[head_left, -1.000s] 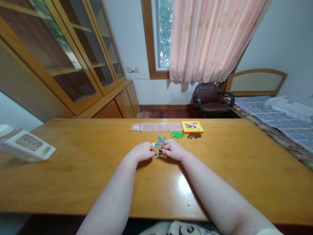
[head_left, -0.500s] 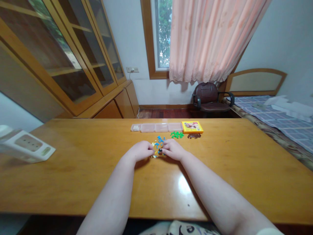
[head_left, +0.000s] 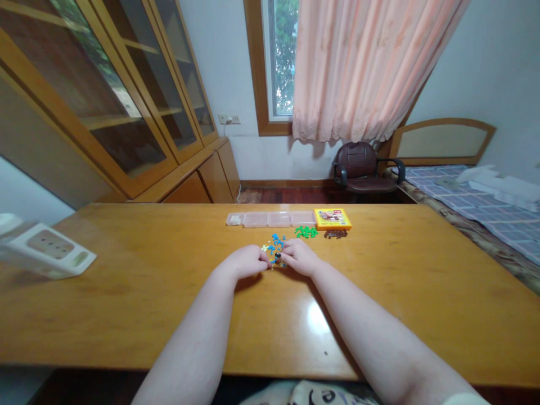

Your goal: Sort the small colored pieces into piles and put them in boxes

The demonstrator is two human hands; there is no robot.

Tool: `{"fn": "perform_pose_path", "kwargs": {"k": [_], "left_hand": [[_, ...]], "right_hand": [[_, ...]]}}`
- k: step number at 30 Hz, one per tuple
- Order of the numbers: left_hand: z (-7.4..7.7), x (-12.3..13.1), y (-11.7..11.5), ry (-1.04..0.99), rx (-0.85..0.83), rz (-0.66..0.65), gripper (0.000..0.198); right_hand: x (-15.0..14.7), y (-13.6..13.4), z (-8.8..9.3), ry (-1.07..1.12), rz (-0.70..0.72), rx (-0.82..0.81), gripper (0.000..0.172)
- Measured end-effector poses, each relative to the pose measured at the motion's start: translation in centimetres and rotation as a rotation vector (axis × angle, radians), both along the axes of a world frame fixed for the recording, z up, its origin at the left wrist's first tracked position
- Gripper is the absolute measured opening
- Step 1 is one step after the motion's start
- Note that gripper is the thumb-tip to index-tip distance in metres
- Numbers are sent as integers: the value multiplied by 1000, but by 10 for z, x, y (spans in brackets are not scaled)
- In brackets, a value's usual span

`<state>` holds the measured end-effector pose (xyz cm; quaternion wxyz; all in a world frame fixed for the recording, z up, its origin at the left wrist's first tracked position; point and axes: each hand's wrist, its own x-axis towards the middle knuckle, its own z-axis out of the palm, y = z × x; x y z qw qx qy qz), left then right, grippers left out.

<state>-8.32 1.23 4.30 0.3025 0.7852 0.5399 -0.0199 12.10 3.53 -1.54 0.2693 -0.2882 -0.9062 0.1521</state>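
Note:
Small blue pieces (head_left: 276,240) and pale yellow pieces (head_left: 265,247) lie loosely on the wooden table between my hands. My left hand (head_left: 252,261) rests at their left side, fingers bent together at the near edge of the pieces. On the right, my right hand (head_left: 298,256) has its fingers curled over the pieces, a dark nail showing on the thumb. Whatever either hand pinches is too small or hidden to name. Beyond my right hand are a green pile (head_left: 306,232) and a brown pile (head_left: 336,234) of small pieces.
A row of clear plastic trays (head_left: 279,219) and a yellow box (head_left: 332,219) stand near the table's far edge. A white object (head_left: 46,247) lies at the left. A chair (head_left: 358,167) and a bed (head_left: 481,185) are beyond the table.
My left hand has moved slightly right, closer to my right hand. Some small pieces near my left fingertips have shifted or become covered.

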Motion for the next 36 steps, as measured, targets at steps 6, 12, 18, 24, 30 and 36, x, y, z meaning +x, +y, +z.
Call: {"fn": "perform_pose_path", "kwargs": {"k": [6, 12, 18, 24, 30, 36], "left_hand": [[2, -1, 0, 37, 7, 14, 28], [2, -1, 0, 12, 127, -22, 43], [-5, -4, 4, 66, 84, -42, 36], [-1, -8, 4, 115, 122, 48, 27], [0, -6, 3, 117, 138, 49, 27], [-1, 0, 0, 108, 91, -32, 31]], "right_hand": [[0, 0, 1, -9, -9, 21, 44], [1, 1, 1, -1, -18, -9, 43], [1, 0, 3, 22, -29, -3, 45], [3, 0, 3, 59, -63, -47, 45], [4, 2, 0, 67, -53, -67, 45], [3, 1, 1, 25, -34, -79, 43]]}}
